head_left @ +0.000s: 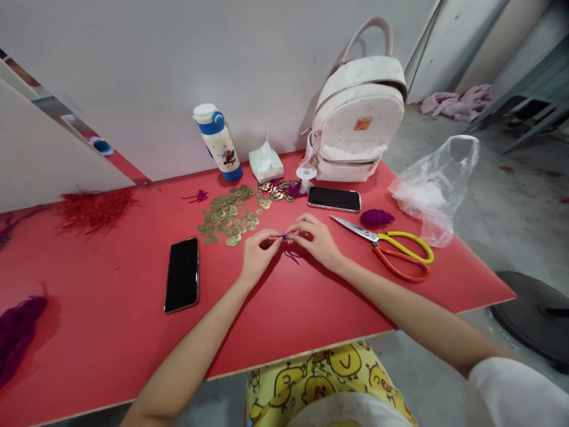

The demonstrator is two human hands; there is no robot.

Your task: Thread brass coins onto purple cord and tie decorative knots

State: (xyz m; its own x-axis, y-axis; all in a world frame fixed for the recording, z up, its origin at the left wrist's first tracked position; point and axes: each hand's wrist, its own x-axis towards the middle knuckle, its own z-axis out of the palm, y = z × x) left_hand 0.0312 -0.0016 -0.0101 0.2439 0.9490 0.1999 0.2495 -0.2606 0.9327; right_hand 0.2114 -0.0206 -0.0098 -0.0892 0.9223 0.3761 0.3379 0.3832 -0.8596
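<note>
Clock centred on the held yarn, 12 = wall side. Purple yarn strand (285,239) is mid-worktop (258,350), just above the surface btwn both hands, w/ L hand (259,254) at approx. 8 and R hand (315,238) at 3. Thumb & index fingers of each look pressed together, pinching the strand from both sides; the other R fingers are curled, L ones mostly hidden. Progress, judging by eye: strand's bunched at the pinch, poss. a knot or loop partly formed, but too small to tell if it's tight or if a coin sits in it. Tails hang loose, so prob. unfinished. Supply side: brass-coloured holed coins (224,209) lie in a heap at 10, mostly loose; more at 12 w/ purple yarn tangle (291,188) over them, can't tell if threaded. Scissors (376,238) lie unheld at 3, blades toward 10, handles toward 4; purple yarn ball (377,217) just beyond them, a shade before 3; purple yarn hank (20,332) well off btwn 8 & 9, also untouched. Orientation: pinched bit's long axis runs approx. 9-to-3, fingertip to fingertip; free tails droop twd 5, i.e. nearer the wearer & slightly R. Black phone (182,274) btwn 8 & 9, clear of L hand.
</note>
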